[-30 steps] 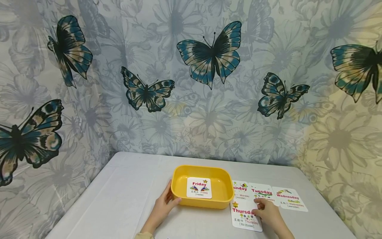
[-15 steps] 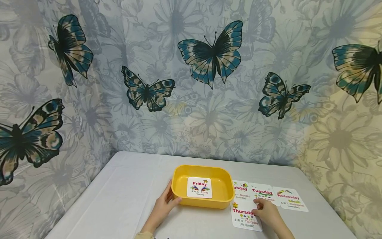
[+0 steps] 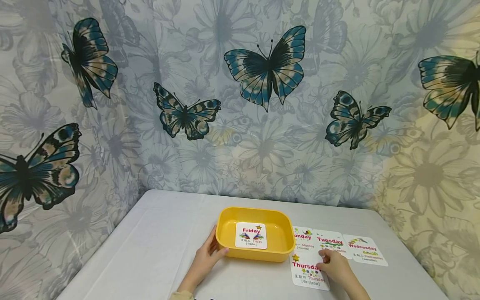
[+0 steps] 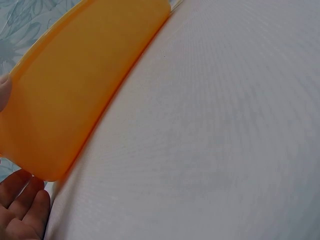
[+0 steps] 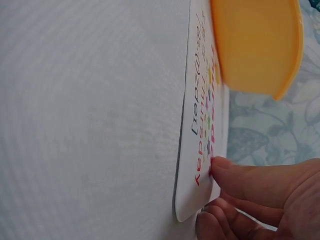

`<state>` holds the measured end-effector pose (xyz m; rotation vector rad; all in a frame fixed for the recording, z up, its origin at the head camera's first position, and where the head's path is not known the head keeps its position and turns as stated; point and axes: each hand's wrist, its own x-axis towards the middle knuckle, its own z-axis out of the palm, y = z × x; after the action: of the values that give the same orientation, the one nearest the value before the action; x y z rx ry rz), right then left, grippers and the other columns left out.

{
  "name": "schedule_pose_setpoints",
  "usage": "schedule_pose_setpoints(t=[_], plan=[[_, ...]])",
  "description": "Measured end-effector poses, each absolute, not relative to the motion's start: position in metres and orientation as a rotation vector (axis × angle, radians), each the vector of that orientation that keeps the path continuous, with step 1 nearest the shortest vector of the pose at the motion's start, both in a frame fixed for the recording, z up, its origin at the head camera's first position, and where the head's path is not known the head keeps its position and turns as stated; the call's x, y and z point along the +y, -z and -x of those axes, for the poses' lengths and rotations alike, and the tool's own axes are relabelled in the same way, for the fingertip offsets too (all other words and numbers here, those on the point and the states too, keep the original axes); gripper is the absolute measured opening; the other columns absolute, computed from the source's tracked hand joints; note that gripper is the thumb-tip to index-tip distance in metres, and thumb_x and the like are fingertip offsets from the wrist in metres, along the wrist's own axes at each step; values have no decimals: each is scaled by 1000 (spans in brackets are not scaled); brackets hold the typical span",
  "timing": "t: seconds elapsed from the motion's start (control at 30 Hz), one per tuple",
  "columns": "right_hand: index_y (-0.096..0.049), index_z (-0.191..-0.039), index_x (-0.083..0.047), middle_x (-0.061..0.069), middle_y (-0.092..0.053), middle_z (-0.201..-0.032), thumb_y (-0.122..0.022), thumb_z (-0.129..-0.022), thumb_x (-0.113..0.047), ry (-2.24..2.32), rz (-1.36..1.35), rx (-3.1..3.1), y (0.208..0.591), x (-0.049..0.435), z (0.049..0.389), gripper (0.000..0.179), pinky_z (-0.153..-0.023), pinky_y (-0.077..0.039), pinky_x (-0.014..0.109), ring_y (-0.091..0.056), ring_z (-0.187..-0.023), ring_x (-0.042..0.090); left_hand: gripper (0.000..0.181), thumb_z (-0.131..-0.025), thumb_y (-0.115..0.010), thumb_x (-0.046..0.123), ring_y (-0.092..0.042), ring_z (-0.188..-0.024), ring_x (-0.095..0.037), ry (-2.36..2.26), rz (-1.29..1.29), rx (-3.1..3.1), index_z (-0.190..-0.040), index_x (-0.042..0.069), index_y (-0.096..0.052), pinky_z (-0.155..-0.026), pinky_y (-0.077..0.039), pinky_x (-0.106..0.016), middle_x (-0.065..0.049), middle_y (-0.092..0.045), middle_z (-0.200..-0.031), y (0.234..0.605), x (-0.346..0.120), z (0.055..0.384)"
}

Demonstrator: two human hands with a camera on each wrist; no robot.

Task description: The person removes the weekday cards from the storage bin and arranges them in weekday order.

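A yellow plastic basin [image 3: 258, 255] stands on the white table with a Friday card [image 3: 251, 236] lying in it. My left hand [image 3: 206, 257] grips its left end, thumb on the near wall and fingers around the side; in the left wrist view fingers [image 4: 36, 212] curl at the basin's lower corner. To the right, my right hand [image 3: 335, 266] pinches the right edge of a Thursday card [image 3: 308, 276]. The right wrist view has the thumb [image 5: 250, 180] on the card's face and the other fingers at its edge. The card lies almost flat, close over the table.
Behind the Thursday card lie a Monday card [image 3: 304, 239], partly hidden by the basin, a Tuesday card [image 3: 328, 237] and a Wednesday card [image 3: 365, 250]. The white table [image 3: 150, 250] meets a butterfly-print cloth [image 3: 262, 166] at the back.
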<state>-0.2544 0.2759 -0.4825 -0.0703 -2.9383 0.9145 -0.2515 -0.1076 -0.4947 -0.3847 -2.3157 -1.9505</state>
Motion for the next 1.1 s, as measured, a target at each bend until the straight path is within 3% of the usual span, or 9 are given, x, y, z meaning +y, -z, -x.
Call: schedule_pose_setpoints(t=[0.37, 0.63, 1.1], plan=[[-54, -114, 17, 2, -47, -68, -72, -74, -2, -924, 105, -2951, 484, 276, 254, 48, -52, -37, 26, -44, -62, 16, 80, -86, -68, 22, -33, -130, -32, 1951, 388, -2309, -148, 11, -19, -105, -31, -42, -19, -29, -145, 498, -108, 253], [-53, -115, 17, 2, -48, -70, -71, -75, -4, -958, 117, -2950, 483, 277, 254, 49, -55, -37, 27, -44, -64, 16, 80, -86, -68, 24, -33, -130, -32, 1941, 391, -2314, -148, 11, -19, -105, -31, -43, -19, -29, -145, 498, -108, 253], [-50, -118, 16, 5, -56, -83, -67, -81, -7, -982, 84, -2862, 473, 286, 257, 47, -63, -47, 30, -53, -76, 19, 81, -86, -68, 24, -32, -130, -34, 1948, 389, -2314, -148, 11, -19, -104, -31, -44, -20, -29, -145, 497, -108, 252]])
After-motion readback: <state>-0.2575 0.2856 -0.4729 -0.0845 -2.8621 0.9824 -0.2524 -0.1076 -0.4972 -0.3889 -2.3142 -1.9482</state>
